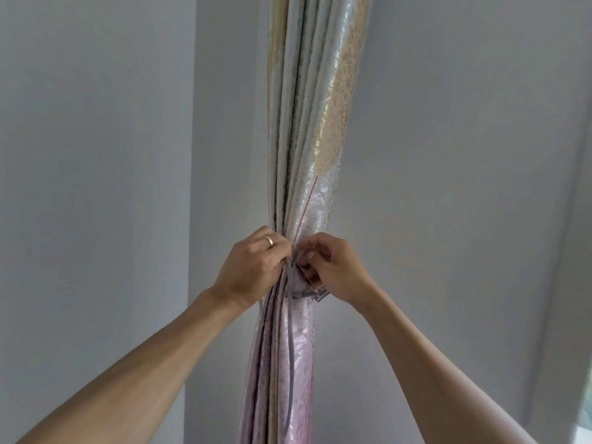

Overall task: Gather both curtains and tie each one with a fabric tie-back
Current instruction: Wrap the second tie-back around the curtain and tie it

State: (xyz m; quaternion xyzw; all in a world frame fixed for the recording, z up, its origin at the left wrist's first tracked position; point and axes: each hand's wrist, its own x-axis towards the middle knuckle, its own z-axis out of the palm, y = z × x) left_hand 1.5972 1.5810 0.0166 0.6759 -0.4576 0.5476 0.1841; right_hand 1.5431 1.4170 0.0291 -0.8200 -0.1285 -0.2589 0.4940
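A gathered curtain [315,129] hangs in a tight bundle down the middle of the head view, pale grey and gold above, pink below. A grey fabric tie-back [312,291] wraps the bundle at its narrowest point, and a thin grey cord end [290,363] dangles down the front. My left hand [253,267], with a ring on one finger, presses against the bundle's left side and pinches the cord at the top. My right hand [333,267] grips the tie-back fabric on the right side. The fingertips of both hands meet at the front of the bundle.
A plain grey wall [96,155] lies to the left, with a corner just left of the curtain. More grey wall [464,155] fills the right, and a bright window edge [584,411] shows at the bottom right.
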